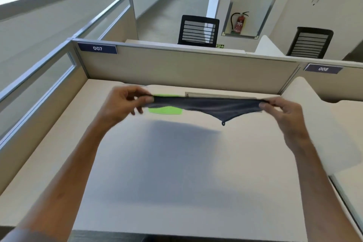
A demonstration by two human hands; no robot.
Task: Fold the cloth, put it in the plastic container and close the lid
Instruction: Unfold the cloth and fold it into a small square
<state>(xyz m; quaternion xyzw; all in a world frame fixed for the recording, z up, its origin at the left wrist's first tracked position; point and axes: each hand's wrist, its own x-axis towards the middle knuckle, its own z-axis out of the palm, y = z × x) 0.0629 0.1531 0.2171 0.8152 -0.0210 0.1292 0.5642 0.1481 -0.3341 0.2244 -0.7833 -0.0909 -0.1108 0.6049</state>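
Left hand [125, 102] and right hand [282, 110] each pinch an end of the dark blue cloth [208, 105], held taut above the desk [176, 182]. Level the corners before lowering. Green lid [167, 110] beyond.

Single head-worn wide-angle view, angled forward and down across the pale laminate desk [186, 182] toward the beige partition panel [186, 65]; both forearms close in foreground.

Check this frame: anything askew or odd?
Mostly fine. The cloth is stretched in the air between left hand and right hand, but one corner sags unevenly below. The green lid lies behind it; the container itself isn't clearly visible.
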